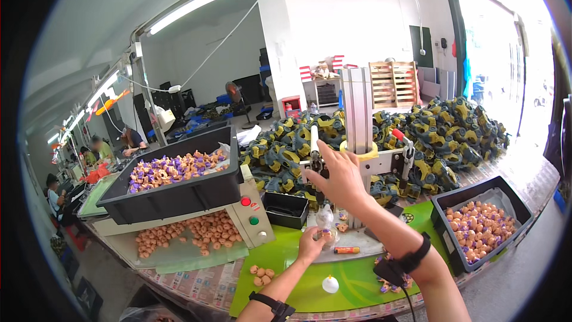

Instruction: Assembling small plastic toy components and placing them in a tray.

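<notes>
My right hand point(342, 180) is raised in front of a bench press's aluminium column point(357, 107). Its thumb and forefinger are spread beside the upright pale lever handle point(314, 141), with no grip on it visible. Lower down, my left hand point(311, 244) has its fingers pinched together at the whitish, see-through fixture point(325, 217) under the press. Whatever lies between those fingertips is too small to make out. An orange-red tube point(347, 250) lies just right of the fixture. Several round tan pieces point(261, 274) and a white rounded object point(330, 284) rest on the green mat point(292, 294).
A black crate point(173, 201) of tan-and-purple parts stands on a machine with red and green buttons at left. Another black bin point(459, 262) holds similar parts at right. Dark grey-and-yellow pieces point(459, 137) are heaped behind the press. A small black tray point(285, 210) sits left of it.
</notes>
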{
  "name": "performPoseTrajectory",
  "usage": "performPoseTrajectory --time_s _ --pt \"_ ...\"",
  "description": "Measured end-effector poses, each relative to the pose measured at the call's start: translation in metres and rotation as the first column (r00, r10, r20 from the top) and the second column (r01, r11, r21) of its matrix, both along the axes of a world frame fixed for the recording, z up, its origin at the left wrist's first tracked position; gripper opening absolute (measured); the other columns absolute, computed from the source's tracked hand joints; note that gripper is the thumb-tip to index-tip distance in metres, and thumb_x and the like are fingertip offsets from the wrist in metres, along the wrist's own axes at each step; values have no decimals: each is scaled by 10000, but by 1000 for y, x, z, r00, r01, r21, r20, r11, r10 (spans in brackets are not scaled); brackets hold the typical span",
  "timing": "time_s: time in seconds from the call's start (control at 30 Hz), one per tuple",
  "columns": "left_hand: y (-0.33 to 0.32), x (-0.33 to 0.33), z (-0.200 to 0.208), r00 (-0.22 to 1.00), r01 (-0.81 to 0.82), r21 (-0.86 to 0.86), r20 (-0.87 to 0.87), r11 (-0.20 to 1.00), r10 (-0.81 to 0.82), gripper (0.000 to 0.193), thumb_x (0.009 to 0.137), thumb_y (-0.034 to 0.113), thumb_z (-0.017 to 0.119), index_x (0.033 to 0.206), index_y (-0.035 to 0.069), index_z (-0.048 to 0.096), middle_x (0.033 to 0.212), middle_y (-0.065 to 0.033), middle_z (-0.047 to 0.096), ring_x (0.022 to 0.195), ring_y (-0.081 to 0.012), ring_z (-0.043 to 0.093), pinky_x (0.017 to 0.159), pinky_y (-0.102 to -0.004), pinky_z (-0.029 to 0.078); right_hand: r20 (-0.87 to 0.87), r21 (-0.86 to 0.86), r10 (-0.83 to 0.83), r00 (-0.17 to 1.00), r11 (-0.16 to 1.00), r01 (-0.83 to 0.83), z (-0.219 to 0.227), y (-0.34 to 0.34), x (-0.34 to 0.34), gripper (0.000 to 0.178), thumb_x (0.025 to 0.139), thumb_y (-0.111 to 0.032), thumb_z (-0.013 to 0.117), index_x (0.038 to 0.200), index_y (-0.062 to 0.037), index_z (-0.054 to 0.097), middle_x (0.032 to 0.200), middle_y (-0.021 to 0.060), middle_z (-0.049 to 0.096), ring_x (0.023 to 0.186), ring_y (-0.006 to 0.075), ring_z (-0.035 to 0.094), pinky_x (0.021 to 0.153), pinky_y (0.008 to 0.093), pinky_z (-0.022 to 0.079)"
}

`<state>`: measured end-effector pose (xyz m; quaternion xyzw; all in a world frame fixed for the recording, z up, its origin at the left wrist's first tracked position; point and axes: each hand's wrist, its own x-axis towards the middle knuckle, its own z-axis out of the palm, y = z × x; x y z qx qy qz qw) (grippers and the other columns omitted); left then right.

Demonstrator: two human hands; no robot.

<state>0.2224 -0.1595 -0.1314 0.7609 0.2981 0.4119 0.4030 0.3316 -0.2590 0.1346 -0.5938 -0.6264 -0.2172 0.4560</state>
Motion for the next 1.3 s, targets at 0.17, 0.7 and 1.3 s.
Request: performPoseTrajectory --time_s 0.17,0.7,1.3 --pt "2 11 -6 1000 18 33 -25 999 -17 353 716 286 797 939 34 692 1029 -135 634 973 -279 612 886 -343 462 -440 -127 33 897 987 -99 28 29 7 766 833 -316 691 1408 38 330 1057 216 648 973 300 628 901 427 464" --pt "-31 -72 4 843 483 -672 531 562 -89 359 876 36 576 1218 26 470 1024 -61 547 963 -197 546 890 -323 458 -96 92 287 953 956 -279 -77 -121 -54 646 727 -191 776 1296 -54 503 1350 151 498 1253 295 471 1052 462 325" --pt "-154 -163 6 763 616 -757 642 216 72 370 980 158 523 1333 59 476 1252 -96 546 982 -133 591 917 -299 505 -668 -219 40 743 943 -249 -234 -151 -79 360 768 -125 758 1084 -19 623 954 137 644 871 254 630 779 348 501"
